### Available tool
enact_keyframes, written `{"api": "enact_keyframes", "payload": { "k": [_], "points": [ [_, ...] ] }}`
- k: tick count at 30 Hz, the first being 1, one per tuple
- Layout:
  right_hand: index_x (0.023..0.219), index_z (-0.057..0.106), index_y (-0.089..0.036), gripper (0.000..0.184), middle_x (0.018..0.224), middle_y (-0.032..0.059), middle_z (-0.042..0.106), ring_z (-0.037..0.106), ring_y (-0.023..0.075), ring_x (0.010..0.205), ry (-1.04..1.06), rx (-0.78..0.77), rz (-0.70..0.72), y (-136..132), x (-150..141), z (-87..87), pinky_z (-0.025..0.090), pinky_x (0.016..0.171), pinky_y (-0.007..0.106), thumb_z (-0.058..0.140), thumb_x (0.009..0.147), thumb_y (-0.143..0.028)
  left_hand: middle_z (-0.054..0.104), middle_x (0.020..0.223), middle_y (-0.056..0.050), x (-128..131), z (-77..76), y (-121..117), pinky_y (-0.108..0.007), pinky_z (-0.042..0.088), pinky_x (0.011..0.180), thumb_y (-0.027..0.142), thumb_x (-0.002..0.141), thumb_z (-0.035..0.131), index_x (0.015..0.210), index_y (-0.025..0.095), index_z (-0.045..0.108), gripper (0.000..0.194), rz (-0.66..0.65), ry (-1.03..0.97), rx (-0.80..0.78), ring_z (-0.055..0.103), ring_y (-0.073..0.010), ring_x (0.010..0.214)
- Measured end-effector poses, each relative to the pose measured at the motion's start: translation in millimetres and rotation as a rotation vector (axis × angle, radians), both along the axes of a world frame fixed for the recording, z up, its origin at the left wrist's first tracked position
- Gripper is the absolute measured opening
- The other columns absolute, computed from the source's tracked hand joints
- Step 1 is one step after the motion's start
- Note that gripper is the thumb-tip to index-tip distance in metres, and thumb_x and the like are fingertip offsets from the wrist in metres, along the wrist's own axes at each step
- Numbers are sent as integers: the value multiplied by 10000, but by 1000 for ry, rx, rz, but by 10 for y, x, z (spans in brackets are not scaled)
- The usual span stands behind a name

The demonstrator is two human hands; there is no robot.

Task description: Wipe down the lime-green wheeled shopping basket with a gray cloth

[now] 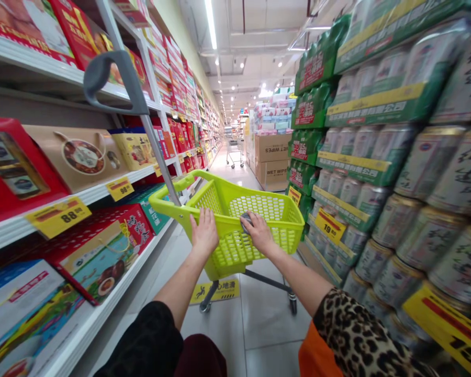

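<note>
A lime-green plastic shopping cart [235, 222] with perforated walls stands sideways in front of me. Its tall grey handle [115, 84] rises at the left on a metal pole. My left hand [205, 230] grips the near rim of the basket, with the fingers over the edge. Against the same rim, farther right, my right hand [258, 233] presses a small wadded grey cloth [246, 222], mostly hidden under the fingers. Nothing shows inside the visible part of the basket.
Shelves of gift boxes [73, 157] with price tags line the left. Stacked packs of cans [361, 193] rise close on the right. Wet-wipe cartons [272, 162] and another cart [234, 152] stand farther down the aisle. A yellow sign [223, 291] lies on the floor.
</note>
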State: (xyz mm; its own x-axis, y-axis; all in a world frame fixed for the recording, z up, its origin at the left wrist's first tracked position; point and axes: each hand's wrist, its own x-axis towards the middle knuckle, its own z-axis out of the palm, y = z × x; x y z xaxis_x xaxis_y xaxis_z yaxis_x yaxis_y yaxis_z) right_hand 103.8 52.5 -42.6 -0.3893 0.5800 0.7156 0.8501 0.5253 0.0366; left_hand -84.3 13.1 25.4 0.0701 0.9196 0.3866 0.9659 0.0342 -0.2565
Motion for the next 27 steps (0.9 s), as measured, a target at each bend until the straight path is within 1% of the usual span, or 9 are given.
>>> {"api": "enact_keyframes", "payload": {
  "k": [4, 8, 11, 12, 14, 19, 21, 24, 27],
  "points": [
    [1263, 523, -217, 461, 1324, 128, 449, 405, 264, 1192, 6, -3, -78, 39, 544, -90, 381, 981, 453, 411, 838, -76, 245, 1482, -145, 26, 11, 9, -586, 109, 1090, 139, 738, 366, 1387, 26, 281, 664, 12, -1, -13, 143, -273, 1391],
    [1253, 534, -175, 505, 1297, 153, 467, 456, 285, 1147, 97, -29, -239, 84, 1109, -181, 420, 943, 450, 349, 803, -40, 246, 1482, -149, 110, 8, 27, -579, 107, 1092, 153, 738, 377, 1386, 26, 284, 667, 4, -8, -7, 136, -274, 1392],
    [1243, 542, -153, 539, 1269, 167, 487, 479, 296, 1117, 167, -72, -328, 145, 1275, -175, 434, 923, 453, 344, 759, -23, 256, 1478, -154, 211, -1, 44, -580, 98, 1092, 171, 729, 405, 1388, 36, 286, 684, -14, -10, -13, 139, -286, 1390],
    [1234, 549, -153, 540, 1262, 164, 493, 486, 293, 1104, 172, -86, -333, 170, 1250, -150, 437, 920, 450, 355, 747, -22, 263, 1475, -158, 250, -1, 49, -577, 93, 1094, 175, 727, 412, 1387, 38, 290, 685, -20, -8, -17, 143, -288, 1389],
    [1224, 557, -162, 543, 1262, 151, 494, 497, 275, 1084, 157, -116, -306, 219, 1072, -66, 437, 920, 435, 383, 730, -19, 282, 1466, -167, 329, 11, 59, -569, 83, 1098, 177, 731, 416, 1381, 34, 305, 675, -29, -2, -29, 159, -293, 1384],
    [1272, 516, -189, 578, 1323, 134, 449, 464, 252, 1128, 98, -229, -101, 285, 231, 225, 406, 949, 377, 443, 721, -26, 327, 1440, -194, 507, 81, 60, -568, 66, 1099, 183, 756, 404, 1358, 1, 336, 632, -36, -25, -54, 207, -315, 1366],
    [1282, 505, -195, 572, 1323, 131, 451, 466, 251, 1121, 108, -246, -53, 299, -24, 311, 399, 949, 370, 453, 733, -42, 329, 1437, -201, 553, 93, 49, -570, 61, 1099, 189, 760, 405, 1356, 1, 338, 628, -48, -48, -59, 206, -315, 1367],
    [1279, 507, -202, 552, 1290, 129, 480, 491, 245, 1076, 114, -248, -34, 339, -131, 354, 397, 940, 369, 451, 749, -58, 316, 1450, -177, 531, 88, 8, -573, 55, 1101, 207, 757, 418, 1363, 38, 337, 634, -113, -68, -60, 187, -294, 1377],
    [1260, 525, -214, 559, 1254, 113, 506, 504, 233, 1052, 103, -238, -42, 400, 19, 299, 405, 926, 351, 437, 737, -37, 314, 1461, -134, 320, 109, -65, -566, 61, 1109, 238, 754, 431, 1369, 75, 333, 643, -182, -107, 9, 189, -265, 1380]
  ]
}}
